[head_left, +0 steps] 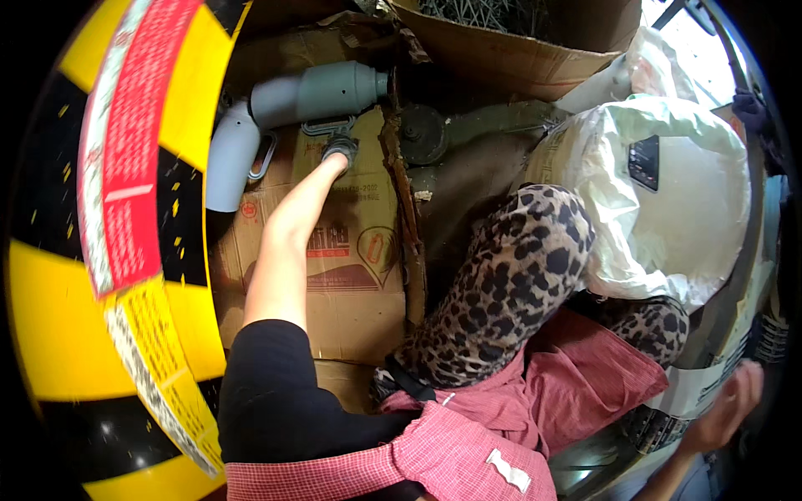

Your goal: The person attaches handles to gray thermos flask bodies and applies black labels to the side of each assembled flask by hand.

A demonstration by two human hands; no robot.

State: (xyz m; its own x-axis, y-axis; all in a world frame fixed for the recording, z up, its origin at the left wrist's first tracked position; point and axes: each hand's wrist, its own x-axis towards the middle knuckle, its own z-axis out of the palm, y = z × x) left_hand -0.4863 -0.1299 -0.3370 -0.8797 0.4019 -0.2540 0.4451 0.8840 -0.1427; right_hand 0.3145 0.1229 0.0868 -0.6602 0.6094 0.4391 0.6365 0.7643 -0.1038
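My left hand stretches forward over a flattened cardboard sheet, and its fingertips close on a small dark grey round fitting. Just beyond the fitting lies a grey pipe clamp, and behind that a grey plastic pipe elbow. A second clamp sits beside the elbow's lower leg. My right hand is at the lower right, blurred, with its fingers spread against a white band edged with dark parts. It holds nothing that I can see.
A big curved yellow, black and red printed surface fills the left side close to the camera. A cardboard box stands at the top and a bulging white plastic sack at the right. My leopard-print knee and red checked apron fill the middle.
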